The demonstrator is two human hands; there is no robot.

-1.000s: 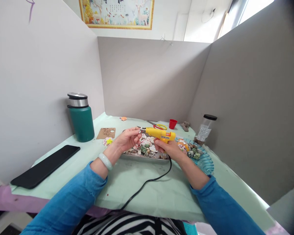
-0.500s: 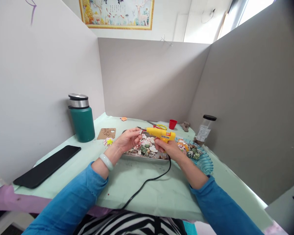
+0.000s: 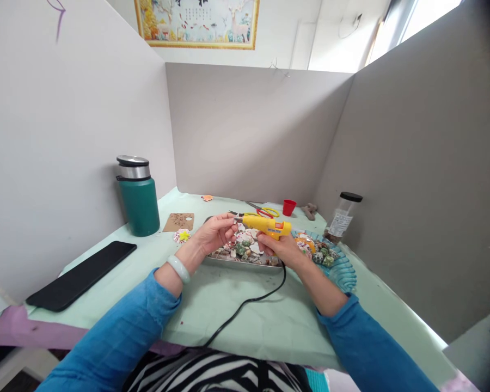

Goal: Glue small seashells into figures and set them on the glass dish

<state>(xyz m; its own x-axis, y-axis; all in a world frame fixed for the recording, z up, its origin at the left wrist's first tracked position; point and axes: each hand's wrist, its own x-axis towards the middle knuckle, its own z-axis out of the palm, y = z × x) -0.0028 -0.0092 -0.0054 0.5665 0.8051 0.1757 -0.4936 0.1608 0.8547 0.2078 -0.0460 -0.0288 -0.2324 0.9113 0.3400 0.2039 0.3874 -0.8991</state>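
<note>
My right hand (image 3: 278, 246) is wrapped round the handle of a yellow glue gun (image 3: 265, 224), whose nozzle points left. Pinched in the fingertips of my left hand (image 3: 215, 233) is a small whitish piece (image 3: 236, 220), too small to name, right at the nozzle tip. Under both hands lies a metal tray (image 3: 245, 263) full of shells and small stones (image 3: 245, 246). A black cord (image 3: 251, 300) runs from the glue gun's handle down to the table's front edge.
A blue scalloped plate (image 3: 347, 275) holding stones stands right of the tray, near a black-lidded clear jar (image 3: 343, 216). Scissors (image 3: 269, 211) and a red cup (image 3: 289, 207) lie behind. To the left are a green flask (image 3: 138, 198), a black slab (image 3: 81, 275) and a brown card (image 3: 178, 222).
The nozzle of the glue gun has shifted slightly left, closer to the small piece in my left fingertips. Both hands keep their hold, and the whole view has moved a little.
</note>
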